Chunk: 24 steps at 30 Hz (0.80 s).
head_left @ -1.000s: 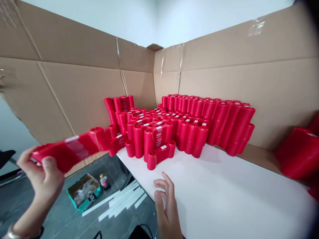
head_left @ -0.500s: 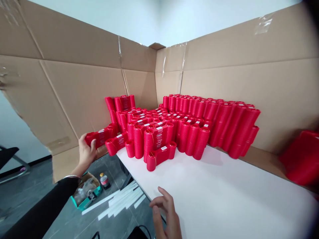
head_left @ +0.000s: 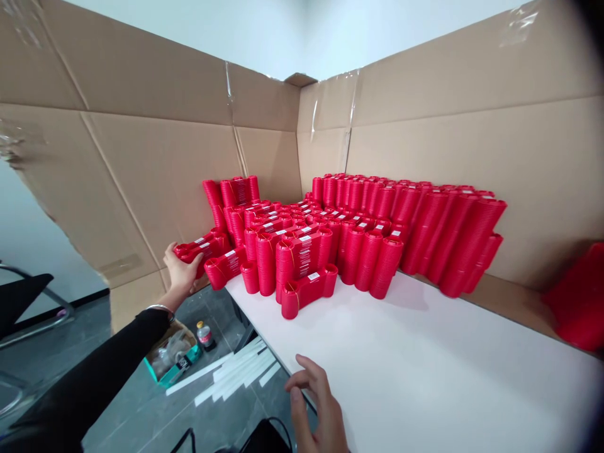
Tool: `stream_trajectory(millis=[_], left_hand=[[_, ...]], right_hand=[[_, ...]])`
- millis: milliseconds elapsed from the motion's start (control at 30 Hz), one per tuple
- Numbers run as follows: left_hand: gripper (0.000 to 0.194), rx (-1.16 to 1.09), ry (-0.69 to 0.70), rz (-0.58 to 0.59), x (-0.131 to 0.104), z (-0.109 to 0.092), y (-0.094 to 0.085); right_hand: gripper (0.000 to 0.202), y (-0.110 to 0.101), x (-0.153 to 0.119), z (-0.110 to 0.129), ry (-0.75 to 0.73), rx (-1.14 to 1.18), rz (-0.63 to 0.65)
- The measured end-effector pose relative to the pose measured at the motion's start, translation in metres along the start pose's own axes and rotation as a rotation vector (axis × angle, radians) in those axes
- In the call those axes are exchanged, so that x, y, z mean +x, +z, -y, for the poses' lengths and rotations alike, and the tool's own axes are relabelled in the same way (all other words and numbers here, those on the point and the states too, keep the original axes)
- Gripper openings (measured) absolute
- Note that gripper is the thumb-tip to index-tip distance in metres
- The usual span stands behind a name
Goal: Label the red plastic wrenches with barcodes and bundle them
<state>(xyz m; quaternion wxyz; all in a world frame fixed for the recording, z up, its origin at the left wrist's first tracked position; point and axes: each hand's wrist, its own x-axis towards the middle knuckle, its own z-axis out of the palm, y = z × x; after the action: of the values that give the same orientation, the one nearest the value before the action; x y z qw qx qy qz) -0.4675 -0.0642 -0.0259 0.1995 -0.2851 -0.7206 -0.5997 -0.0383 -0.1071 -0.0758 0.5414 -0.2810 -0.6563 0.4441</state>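
My left hand (head_left: 182, 270) is wrapped round the near end of a bundle of stacked red plastic pieces (head_left: 192, 250) at the far left of the pile. This bundle is bone-shaped, with ribbed round ends. It lies against another red bundle behind it; whether it rests on anything is hidden. Just to its right, a similar banded bundle (head_left: 225, 267) with a white label juts past the table's left edge. My right hand (head_left: 317, 406) hovers over the near edge of the white table (head_left: 425, 365), fingers apart and slightly curled, holding nothing.
Many more red bundles (head_left: 302, 255) stand stacked in the corner, backed by tall cardboard walls (head_left: 155, 157). On the floor at left are a teal-edged box (head_left: 172, 365) of clear plastic, a bottle (head_left: 206, 336) and white strips (head_left: 240, 371). A red mass (head_left: 580, 302) is at far right.
My left hand has moved right and inward with its bundle, bringing it up against the other bundles at the left of the pile. My right hand keeps nearly the same pose. The view has shifted slightly.
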Motion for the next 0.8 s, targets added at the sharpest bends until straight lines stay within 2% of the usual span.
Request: stream_trajectory(millis=[133, 367, 633, 800], left_hand=[[0.067, 0.065, -0.011, -0.023, 0.009, -0.004, 0.000], [0.061, 0.114, 0.023, -0.004, 0.018, 0.002, -0.015], [0.077, 0.113, 0.085, 0.044, 0.028, 0.018, -0.013], [0.082, 0.136, 0.107, 0.043, 0.030, 0.015, -0.011]], right_hand=[[0.025, 0.000, 0.000, 0.003, -0.028, -0.041, -0.022], [0.021, 0.000, -0.001, 0.006, -0.042, -0.060, -0.036], [0.020, 0.001, 0.000, 0.006, -0.051, -0.048, -0.013], [0.020, 0.001, 0.000, 0.005, -0.067, -0.023, -0.010]])
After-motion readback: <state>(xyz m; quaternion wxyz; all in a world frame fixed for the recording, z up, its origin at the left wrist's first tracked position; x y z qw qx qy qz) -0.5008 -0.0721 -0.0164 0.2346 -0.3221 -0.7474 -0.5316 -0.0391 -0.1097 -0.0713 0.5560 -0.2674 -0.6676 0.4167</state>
